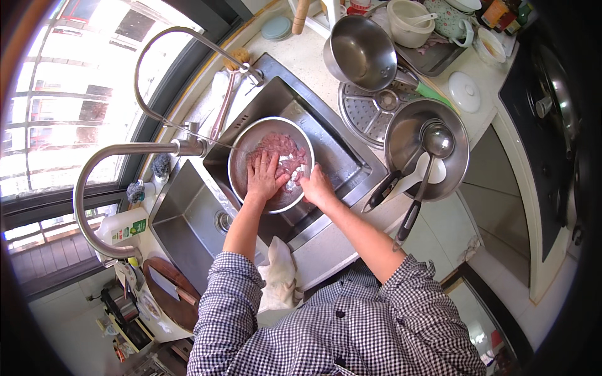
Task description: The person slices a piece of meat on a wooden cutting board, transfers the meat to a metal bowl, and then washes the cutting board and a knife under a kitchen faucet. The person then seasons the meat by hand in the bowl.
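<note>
A round metal mesh strainer [241,169] with a shiny rim sits over the right basin of a steel double sink. Pieces of raw pinkish meat [278,142] lie in it, with bare mesh showing between some of them. My left hand [265,176] rests flat on the meat, palm down, fingers a little apart. At the strainer's near right edge, my right hand [318,186] grips the rim; its fingertips are partly hidden. From a slim curved tap [137,70], a thin line that looks like running water reaches the strainer's left side.
A larger tap [84,188] arches over the left basin [188,221]. Right of the sink stand a saucepan [360,54], a perforated steamer plate [362,113] and a steel bowl [400,131] holding a ladle [438,140]. A cleaver [161,280] lies on a round wooden board [188,312].
</note>
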{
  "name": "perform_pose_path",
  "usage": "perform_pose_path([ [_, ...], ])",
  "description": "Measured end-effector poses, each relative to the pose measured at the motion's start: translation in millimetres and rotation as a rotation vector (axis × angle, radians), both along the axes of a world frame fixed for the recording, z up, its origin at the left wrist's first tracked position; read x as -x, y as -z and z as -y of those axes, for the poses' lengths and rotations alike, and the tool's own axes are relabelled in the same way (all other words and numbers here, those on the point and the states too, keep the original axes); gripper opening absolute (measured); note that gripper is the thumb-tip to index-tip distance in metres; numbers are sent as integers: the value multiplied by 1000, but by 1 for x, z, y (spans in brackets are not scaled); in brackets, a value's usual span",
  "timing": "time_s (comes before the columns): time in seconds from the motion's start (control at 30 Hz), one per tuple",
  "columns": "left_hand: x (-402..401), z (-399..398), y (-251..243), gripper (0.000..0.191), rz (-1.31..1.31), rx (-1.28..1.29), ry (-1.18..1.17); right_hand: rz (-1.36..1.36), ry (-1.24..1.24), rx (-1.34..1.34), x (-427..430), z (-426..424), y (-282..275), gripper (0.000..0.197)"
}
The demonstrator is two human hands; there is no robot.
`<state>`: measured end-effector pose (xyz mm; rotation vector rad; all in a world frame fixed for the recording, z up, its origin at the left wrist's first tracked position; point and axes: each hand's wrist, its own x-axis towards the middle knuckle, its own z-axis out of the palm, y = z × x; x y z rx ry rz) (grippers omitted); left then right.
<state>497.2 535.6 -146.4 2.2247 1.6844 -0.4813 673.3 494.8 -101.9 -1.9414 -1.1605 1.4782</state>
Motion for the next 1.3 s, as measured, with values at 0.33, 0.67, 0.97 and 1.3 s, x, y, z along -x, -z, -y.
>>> perform_pose_path([
  [0.33, -24, 18, -4, 71, -25, -50, 102, -65, 24, 0, -14, -5, -16, 40],
  [0.67, -47, -36, 0, 51, 393, -584, -554, -36, 40, -26, -12, -3, 1, 47],
  [0.97, -77, 9, -13, 31, 537, -326, 281, -18, 142, -125, -19, -5, 10, 37],
  [1.3, -17, 5, -24, 35, 47, -196, -398, -170, 128, 131, -17, -10, -16, 43],
])
